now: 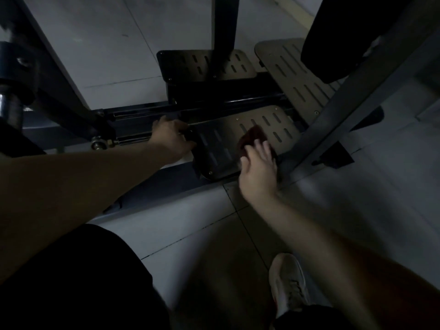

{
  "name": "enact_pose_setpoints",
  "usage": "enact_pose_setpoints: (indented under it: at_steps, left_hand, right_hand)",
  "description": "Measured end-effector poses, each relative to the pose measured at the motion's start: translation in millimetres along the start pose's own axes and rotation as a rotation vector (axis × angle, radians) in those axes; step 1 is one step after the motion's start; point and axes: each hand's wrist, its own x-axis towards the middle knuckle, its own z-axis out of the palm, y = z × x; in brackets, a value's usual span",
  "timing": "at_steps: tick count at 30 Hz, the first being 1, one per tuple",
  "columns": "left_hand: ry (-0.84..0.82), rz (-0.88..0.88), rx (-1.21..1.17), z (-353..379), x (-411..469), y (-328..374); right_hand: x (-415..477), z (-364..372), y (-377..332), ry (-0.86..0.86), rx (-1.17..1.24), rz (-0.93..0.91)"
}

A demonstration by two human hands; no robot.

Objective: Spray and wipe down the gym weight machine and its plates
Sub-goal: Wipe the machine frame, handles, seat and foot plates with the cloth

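A dark slotted foot plate (228,148) of the weight machine lies low in front of me. My left hand (170,138) grips the plate's left edge, fingers curled round it. My right hand (258,167) presses a dark red cloth (253,136) flat onto the plate's right half, fingers fairly straight. Two more slotted plates sit behind it, one at the middle (228,65) and one to the right (292,75). No spray bottle is in view.
A grey slanted frame bar (352,101) crosses just right of my right hand. A black upright post (225,22) rises behind the plates. Steel rods and a bolt joint (102,144) lie left. My white shoe (289,282) stands on the tiled floor (202,229).
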Motion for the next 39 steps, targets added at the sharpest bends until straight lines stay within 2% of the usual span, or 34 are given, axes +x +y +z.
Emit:
enact_pose_setpoints:
  at_steps: [4, 7, 9, 12, 14, 17, 19, 21, 25, 28, 31, 35, 36, 37, 39]
  left_hand:
    - [-0.042, 0.01, 0.116, -6, -11, 8]
    - [-0.035, 0.077, 0.168, -6, -15, 10]
    - [-0.02, 0.105, 0.197, -4, -15, 9]
    - [-0.02, 0.106, 0.245, -1, -15, 7]
    - [-0.027, 0.115, 0.254, 0, -15, 7]
    - [-0.026, 0.119, 0.22, -1, -16, 6]
    - [-0.023, 0.118, 0.195, -2, -16, 7]
    - [-0.032, 0.126, 0.186, -4, -17, 10]
    - [-0.024, 0.12, 0.176, -4, -17, 11]
    - [-0.035, 0.107, 0.169, -4, -17, 10]
    - [-0.036, 0.109, 0.162, -6, -17, 9]
    - [-0.032, 0.121, 0.129, -6, -17, 10]
    - [-0.028, 0.122, 0.13, -6, -17, 10]
    - [-0.026, 0.12, 0.13, -6, -17, 11]
    - [-0.028, 0.12, 0.127, -4, -17, 12]
  right_hand:
    - [-54, 18, -32, -0.182, -0.003, -0.301]
    - [-50, 14, -24, -0.138, -0.041, -0.384]
    - [-34, 6, -15, -0.051, -0.049, -0.335]
    - [1, -14, -12, 0.013, 0.033, -0.157]
    - [24, -28, -16, -0.02, 0.2, -0.051]
    - [49, -41, -21, -0.035, 0.539, -0.031]
    - [60, -43, -20, -0.038, 0.609, -0.031]
    - [65, -40, -17, -0.072, 0.541, -0.041]
    - [63, -25, -13, -0.033, 0.067, -0.041]
    - [56, -11, -19, -0.197, 0.013, -0.11]
    - [30, 7, -25, -0.196, -0.088, -0.262]
    - [-15, 24, -25, -0.16, -0.136, -0.591]
    - [-9, 19, -18, -0.158, -0.138, -0.608]
    - [2, 12, -10, -0.146, -0.144, -0.562]
    - [31, -1, 9, -0.07, -0.199, -0.31]
